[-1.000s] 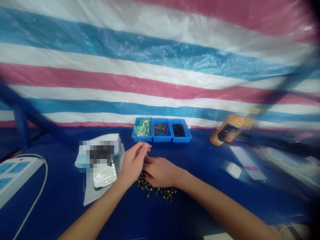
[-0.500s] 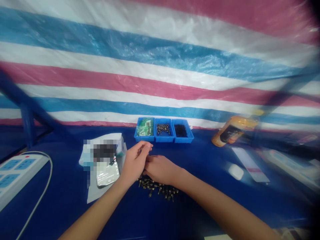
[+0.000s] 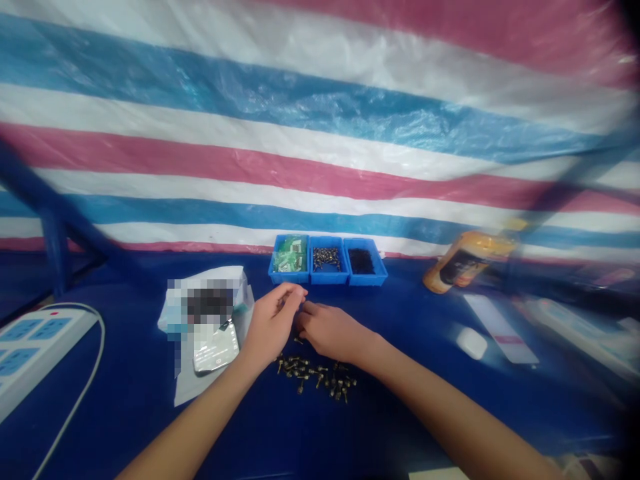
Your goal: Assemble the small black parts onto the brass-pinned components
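My left hand (image 3: 273, 320) is raised a little above the blue table, its fingers curled and pinched together on something too small to make out. My right hand (image 3: 327, 330) meets it from the right, fingertips bent toward the left hand's fingertips. Whether the right hand grips anything I cannot tell. Under both hands lies a loose pile of small dark screw-like parts (image 3: 315, 377) with brassy ends.
Three small blue bins (image 3: 327, 260) stand at the table's back: green pieces, dark screws, black parts. A phone (image 3: 216, 347) lies on white paper at the left. A power strip (image 3: 35, 347) is far left, an orange bottle (image 3: 467, 260) at the right, white items beyond it.
My right hand has lifted off the pile and moved toward the left hand's fingertips, uncovering more of the small parts. The left hand stays nearly in place.
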A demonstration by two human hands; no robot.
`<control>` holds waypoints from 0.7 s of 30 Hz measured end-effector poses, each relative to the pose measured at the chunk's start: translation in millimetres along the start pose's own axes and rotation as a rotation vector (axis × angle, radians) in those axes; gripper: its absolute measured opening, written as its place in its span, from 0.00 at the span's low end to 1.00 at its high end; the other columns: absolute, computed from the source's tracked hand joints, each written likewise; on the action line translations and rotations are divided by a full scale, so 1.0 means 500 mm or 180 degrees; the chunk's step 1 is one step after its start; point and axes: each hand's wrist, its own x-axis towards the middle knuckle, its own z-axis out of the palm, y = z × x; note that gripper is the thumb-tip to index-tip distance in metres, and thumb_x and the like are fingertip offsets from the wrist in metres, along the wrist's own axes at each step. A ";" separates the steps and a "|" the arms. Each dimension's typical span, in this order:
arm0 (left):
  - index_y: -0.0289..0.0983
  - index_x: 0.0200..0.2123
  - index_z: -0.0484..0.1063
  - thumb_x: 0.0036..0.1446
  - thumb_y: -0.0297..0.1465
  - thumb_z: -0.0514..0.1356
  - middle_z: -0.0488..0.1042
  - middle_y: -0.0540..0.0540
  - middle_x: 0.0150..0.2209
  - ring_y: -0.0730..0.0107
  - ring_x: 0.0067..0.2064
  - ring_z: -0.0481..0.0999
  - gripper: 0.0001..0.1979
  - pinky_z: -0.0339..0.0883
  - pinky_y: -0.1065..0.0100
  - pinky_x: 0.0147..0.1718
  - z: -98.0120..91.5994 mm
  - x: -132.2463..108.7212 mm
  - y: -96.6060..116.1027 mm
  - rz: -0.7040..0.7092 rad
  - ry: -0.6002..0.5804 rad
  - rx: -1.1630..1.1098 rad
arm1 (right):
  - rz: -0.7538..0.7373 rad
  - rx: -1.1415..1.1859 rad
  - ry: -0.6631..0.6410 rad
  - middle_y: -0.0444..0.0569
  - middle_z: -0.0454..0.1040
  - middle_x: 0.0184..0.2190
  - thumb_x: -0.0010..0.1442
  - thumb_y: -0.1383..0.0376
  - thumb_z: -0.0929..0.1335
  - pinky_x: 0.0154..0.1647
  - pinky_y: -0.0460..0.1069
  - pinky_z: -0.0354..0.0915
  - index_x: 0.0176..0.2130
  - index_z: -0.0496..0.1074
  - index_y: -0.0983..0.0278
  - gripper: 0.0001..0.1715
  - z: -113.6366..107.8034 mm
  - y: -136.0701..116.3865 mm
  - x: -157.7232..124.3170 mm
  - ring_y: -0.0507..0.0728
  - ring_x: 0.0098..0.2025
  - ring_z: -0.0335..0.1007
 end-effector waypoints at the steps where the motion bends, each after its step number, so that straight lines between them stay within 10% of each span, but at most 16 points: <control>1: 0.38 0.37 0.76 0.63 0.44 0.56 0.78 0.47 0.37 0.65 0.38 0.76 0.16 0.66 0.68 0.39 0.000 0.001 0.000 0.0010 -0.0021 0.0025 | 0.0029 0.0007 0.0018 0.57 0.73 0.44 0.67 0.68 0.62 0.39 0.51 0.68 0.44 0.71 0.68 0.10 0.001 0.000 -0.001 0.59 0.42 0.72; 11: 0.44 0.41 0.75 0.64 0.33 0.53 0.79 0.49 0.40 0.62 0.39 0.77 0.10 0.63 0.65 0.36 -0.086 0.021 0.019 0.1005 -0.1091 0.2454 | 0.0252 0.0283 0.0005 0.52 0.75 0.40 0.66 0.67 0.63 0.39 0.49 0.64 0.45 0.72 0.66 0.11 -0.002 0.011 -0.011 0.56 0.39 0.73; 21: 0.41 0.33 0.72 0.53 0.24 0.59 0.78 0.46 0.32 0.53 0.38 0.77 0.06 0.60 0.61 0.35 -0.101 -0.002 0.019 0.0765 -0.1614 0.3781 | 0.0760 0.0595 0.0109 0.53 0.73 0.43 0.68 0.65 0.63 0.46 0.50 0.65 0.50 0.74 0.64 0.15 0.021 0.032 -0.012 0.58 0.45 0.72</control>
